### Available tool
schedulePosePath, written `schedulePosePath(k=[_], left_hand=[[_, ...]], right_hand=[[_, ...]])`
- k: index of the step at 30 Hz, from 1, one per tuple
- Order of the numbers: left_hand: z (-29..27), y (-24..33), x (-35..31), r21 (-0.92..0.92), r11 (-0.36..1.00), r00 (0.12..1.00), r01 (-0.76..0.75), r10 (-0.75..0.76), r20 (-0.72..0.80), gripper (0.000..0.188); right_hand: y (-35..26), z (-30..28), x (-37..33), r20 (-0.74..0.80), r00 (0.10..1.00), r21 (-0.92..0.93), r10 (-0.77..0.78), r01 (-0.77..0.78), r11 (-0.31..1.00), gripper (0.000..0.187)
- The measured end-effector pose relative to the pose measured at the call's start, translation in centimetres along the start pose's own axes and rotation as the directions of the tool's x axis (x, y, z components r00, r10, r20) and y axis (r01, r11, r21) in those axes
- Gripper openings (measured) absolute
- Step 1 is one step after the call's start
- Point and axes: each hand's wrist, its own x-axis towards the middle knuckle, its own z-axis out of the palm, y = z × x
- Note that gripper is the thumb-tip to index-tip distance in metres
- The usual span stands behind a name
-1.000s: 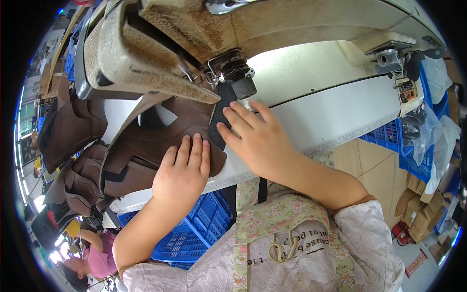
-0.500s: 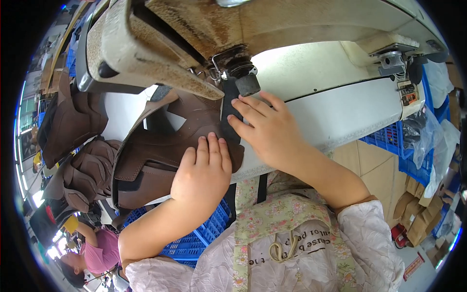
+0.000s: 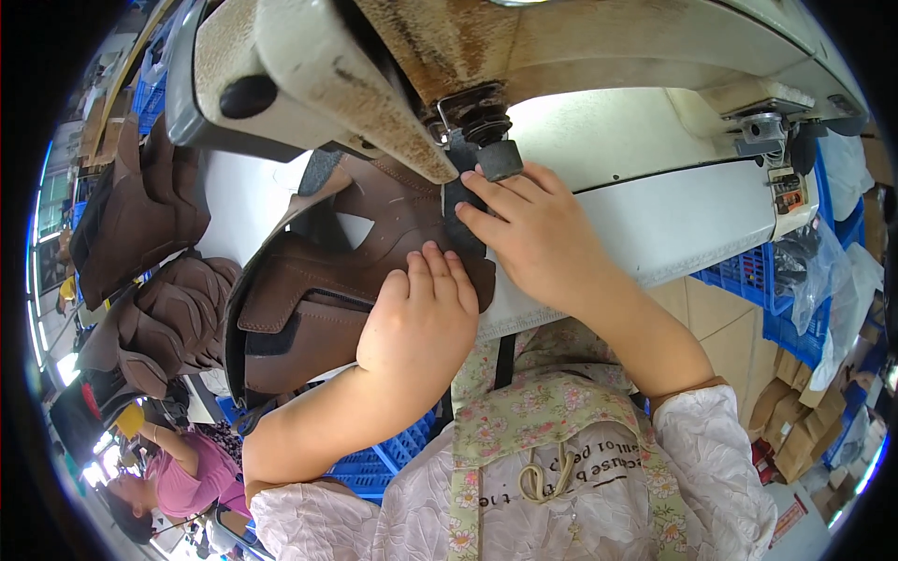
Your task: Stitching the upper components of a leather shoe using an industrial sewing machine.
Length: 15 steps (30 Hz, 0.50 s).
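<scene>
At the bench's front edge, left hand and right hand press flat, grasping nothing, on the brown leather piece; fingertips near the presser foot risk needle injury.

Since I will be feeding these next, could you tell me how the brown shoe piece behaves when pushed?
The brown shoe piece curves over itself, so probably bendy, not stiff. Both the left hand and right hand press it flat, suggesting it shifts easily.

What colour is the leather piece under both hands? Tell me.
Brown, seen in the head view: the leather piece lies under the left hand and right hand.
</scene>
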Motion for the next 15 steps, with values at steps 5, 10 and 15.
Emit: schedulePosePath(k=[5,10,15], left_hand=[[0.0,0.3,0.4,-0.002,1.0,1.0,0.023,-0.023,-0.009,0.038],[0.3,0.2,0.6,-0.037,0.999,0.997,0.028,-0.03,-0.066,0.035],[0.2,0.4,1.5,0.006,0.999,0.999,0.049,-0.049,-0.024,0.037]], right_hand=[[0.2,0.0,0.0,-0.001,1.0,0.025,0.012,-0.012,1.0,0.026],[0.4,0.0,0.3,0.022,1.0,0.042,0.012,-0.013,0.999,0.026],[0.8,-0.1,0.6,0.013,1.0,0.024,0.014,-0.014,1.0,0.026]])
